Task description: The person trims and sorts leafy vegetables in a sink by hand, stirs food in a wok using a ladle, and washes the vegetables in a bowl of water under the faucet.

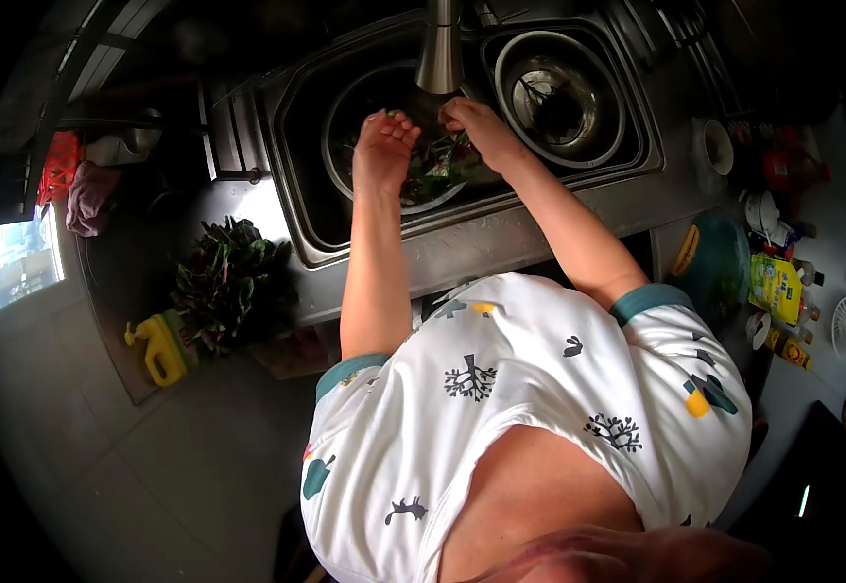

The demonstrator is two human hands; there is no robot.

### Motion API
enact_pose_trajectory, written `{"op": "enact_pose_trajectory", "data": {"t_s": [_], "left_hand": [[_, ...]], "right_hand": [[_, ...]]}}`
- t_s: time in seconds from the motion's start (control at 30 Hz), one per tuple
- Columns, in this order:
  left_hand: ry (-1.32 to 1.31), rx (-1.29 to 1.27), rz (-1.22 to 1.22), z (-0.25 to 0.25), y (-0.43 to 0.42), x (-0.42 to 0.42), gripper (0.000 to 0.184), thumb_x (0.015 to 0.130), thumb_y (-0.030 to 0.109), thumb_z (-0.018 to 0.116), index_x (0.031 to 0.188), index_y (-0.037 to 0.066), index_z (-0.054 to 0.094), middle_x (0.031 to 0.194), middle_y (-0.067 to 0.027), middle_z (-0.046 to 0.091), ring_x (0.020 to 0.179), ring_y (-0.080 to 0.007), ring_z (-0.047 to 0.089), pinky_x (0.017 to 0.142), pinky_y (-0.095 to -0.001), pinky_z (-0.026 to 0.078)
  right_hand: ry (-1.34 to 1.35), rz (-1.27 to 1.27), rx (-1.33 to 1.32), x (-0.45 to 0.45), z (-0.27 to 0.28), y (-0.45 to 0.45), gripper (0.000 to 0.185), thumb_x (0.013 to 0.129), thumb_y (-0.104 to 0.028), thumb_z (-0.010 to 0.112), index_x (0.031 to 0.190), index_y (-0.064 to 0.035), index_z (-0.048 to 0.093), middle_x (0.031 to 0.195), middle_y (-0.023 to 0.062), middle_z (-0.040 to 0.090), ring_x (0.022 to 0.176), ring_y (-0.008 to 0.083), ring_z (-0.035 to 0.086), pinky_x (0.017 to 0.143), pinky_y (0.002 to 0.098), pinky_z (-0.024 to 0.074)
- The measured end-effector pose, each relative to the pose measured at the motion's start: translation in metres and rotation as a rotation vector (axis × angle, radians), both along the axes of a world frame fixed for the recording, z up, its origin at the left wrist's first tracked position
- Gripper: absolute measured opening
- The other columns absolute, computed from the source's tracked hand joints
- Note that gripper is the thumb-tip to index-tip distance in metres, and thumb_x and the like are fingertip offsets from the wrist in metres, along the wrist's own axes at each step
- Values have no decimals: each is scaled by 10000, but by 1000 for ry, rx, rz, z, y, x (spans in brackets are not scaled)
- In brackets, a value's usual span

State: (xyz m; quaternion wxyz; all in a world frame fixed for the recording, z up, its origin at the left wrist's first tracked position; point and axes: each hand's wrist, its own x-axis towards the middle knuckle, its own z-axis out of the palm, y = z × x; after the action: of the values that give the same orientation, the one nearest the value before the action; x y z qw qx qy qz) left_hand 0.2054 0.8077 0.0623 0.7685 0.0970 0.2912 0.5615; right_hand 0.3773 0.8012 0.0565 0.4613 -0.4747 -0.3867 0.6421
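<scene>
My left hand [384,151] is above a round basin [330,146] in the left sink bowl, palm partly turned up and fingers curled. A small bit of leafy greens shows at its fingertips. Facing it, my right hand [479,134] has its thumb and fingers pinched together near the tap [439,58]; what they grip is hidden in shadow. Below both hands, dark green and reddish leafy greens [432,180] lie in the basin. A gap separates the two hands.
A metal basin [614,102] with dark stems inside stands in the right sink bowl. A heap of leafy greens [233,282] lies on the counter at left, beside a yellow bottle [162,352]. Bottles and a yellow packet [776,289] stand at right.
</scene>
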Motion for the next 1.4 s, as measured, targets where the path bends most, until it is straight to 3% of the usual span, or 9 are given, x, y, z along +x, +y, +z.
{"op": "enact_pose_trajectory", "data": {"t_s": [0.1,0.23,0.37,0.47,0.5,0.63,0.83,0.93,1.4], "left_hand": [[206,-1,34,-34,18,-48,41,796,28,459,783,66,451,950,-178,566,851,-289,558,791,-437,479],[478,-103,-111,-69,24,-55,67,765,33,471,824,53,497,725,-95,528,621,-245,540,563,-386,501],[1406,358,-525,-143,36,-6,193,786,159,540,951,80,605,815,-110,598,728,-260,596,643,-368,484],[1982,587,-757,-177,21,28,201,782,174,544,949,111,637,1011,-153,587,856,-334,609,719,-422,493],[2132,578,-855,-187,20,34,214,769,176,539,947,129,647,1048,-152,587,880,-357,605,736,-425,495],[2146,619,-797,-166,18,36,124,769,175,538,823,106,626,1007,-137,562,859,-338,599,695,-434,494],[1306,365,-463,-13,29,-7,166,727,70,703,769,21,551,648,-22,535,573,-102,458,528,-247,383],[1262,276,-386,36,18,-5,150,740,75,700,778,21,565,640,11,508,590,-67,444,526,-228,368],[1306,238,-467,58,-4,-49,143,797,116,613,849,-18,617,644,-2,563,572,-71,473,509,-242,375]], "right_hand": [[-87,-55,-177,55,34,-7,246,894,-303,446,896,-83,557,741,-9,526,655,93,487,587,233,391],[-160,-256,17,126,37,-3,208,885,-282,501,745,-128,506,675,-55,451,546,51,394,442,246,305],[-2,-332,-71,175,10,0,206,883,-291,542,871,-91,585,752,-15,541,717,107,504,655,253,416],[-1303,-228,227,208,-63,-10,441,838,-258,601,1206,-40,497,1068,150,551,952,256,545,816,321,442],[-1340,-286,341,205,-58,-18,460,826,-224,604,1229,-44,474,1142,192,499,989,278,533,815,332,440],[-907,-339,207,187,-43,-32,302,828,-178,582,1086,-23,563,1013,160,575,896,268,581,743,327,461],[-675,34,402,76,11,-23,167,862,-126,563,991,-27,603,858,78,602,773,169,587,705,259,463],[-573,-7,476,17,33,-6,200,815,-184,589,942,-33,619,848,136,616,796,287,588,692,338,466],[-582,183,876,-59,55,24,275,834,-175,585,1071,-45,532,1094,109,546,1023,283,548,821,350,462]]}}
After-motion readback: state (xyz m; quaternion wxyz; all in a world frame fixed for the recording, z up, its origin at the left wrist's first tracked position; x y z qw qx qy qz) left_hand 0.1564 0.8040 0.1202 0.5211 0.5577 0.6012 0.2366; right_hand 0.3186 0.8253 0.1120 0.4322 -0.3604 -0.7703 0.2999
